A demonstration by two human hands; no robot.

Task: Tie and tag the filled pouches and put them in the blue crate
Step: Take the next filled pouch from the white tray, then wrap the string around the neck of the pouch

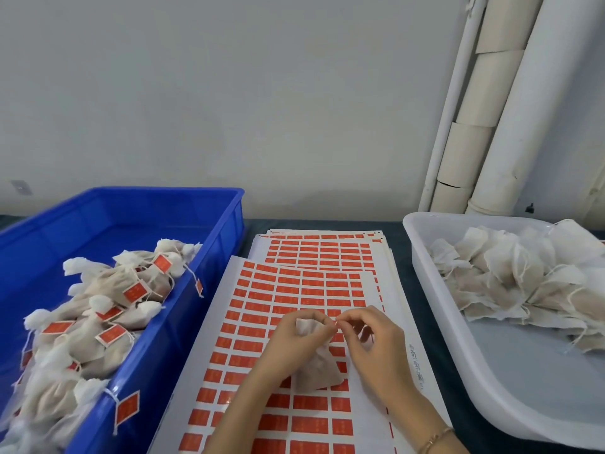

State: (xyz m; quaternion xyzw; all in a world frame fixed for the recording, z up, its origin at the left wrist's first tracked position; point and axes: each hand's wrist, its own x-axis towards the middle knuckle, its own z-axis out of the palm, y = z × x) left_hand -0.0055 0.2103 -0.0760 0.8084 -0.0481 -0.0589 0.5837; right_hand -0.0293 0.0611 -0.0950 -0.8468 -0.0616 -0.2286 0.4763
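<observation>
A filled white pouch rests on a sheet of orange-red tag stickers at the table's middle. My left hand grips the pouch's gathered neck. My right hand pinches the pouch's drawstring just right of the neck, fingertips meeting those of the left hand. The blue crate on the left holds several tied pouches with orange tags. One tag hangs over the crate's near wall.
A white tub on the right holds several untied filled pouches. More sticker sheets lie stacked behind the front one. White pipes run up the wall at the back right.
</observation>
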